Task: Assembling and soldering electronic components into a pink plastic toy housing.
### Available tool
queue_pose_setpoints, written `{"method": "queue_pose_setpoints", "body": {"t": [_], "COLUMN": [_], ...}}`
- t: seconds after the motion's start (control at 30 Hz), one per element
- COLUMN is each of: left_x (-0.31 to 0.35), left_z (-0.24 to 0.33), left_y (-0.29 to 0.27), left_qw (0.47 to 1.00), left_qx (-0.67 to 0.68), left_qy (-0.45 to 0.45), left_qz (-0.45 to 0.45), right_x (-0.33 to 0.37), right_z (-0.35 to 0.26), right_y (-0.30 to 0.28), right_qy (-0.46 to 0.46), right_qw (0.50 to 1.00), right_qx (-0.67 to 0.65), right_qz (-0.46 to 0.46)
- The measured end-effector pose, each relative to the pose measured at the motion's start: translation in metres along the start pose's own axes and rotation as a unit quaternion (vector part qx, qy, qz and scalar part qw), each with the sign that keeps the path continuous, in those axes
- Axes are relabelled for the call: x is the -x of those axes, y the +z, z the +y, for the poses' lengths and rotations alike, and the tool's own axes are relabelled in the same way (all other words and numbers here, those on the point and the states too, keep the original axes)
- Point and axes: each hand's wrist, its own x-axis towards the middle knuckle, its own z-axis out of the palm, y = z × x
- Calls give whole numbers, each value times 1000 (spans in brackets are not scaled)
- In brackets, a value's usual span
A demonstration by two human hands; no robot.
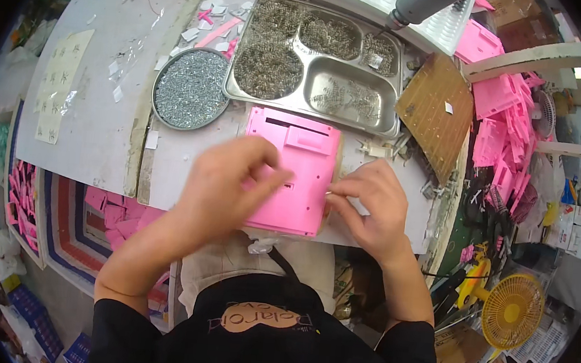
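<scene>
Pink plastic panel (305, 170) looks light, stiff, best edge-held; left hand (226, 177) blurs, grip unclear; right hand (378, 202), three o'clock, pinches a tiny piece (328, 193).

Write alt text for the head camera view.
A pink panel lies on a worktable, the person's blurred left hand over it and the right hand pinched at its right edge. Beyond are a round dish of silvery pieces and a compartmented tray of small brownish parts.

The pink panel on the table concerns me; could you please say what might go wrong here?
The right hand seems to pinch something tiny, which could drop. The pink panel lies near the table's front edge, so a bump might push it off. The left hand might knock the nearby dish of metal pieces.
</scene>
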Motion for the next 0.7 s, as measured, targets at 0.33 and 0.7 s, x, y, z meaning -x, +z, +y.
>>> {"method": "queue_pose_setpoints", "body": {"t": [0.33, 0.7], "left_x": [8, 34], "left_z": [8, 1], "left_y": [7, -9], "left_qw": [881, 970], "left_qx": [317, 162], "left_qy": [-233, -139], "left_qz": [-263, -115], "right_x": [0, 8], "right_z": [-26, 15], "right_y": [-3, 7], "right_qy": [-74, 223], "right_qw": [993, 963], "right_qx": [22, -144], "right_qz": [-92, -48]}}
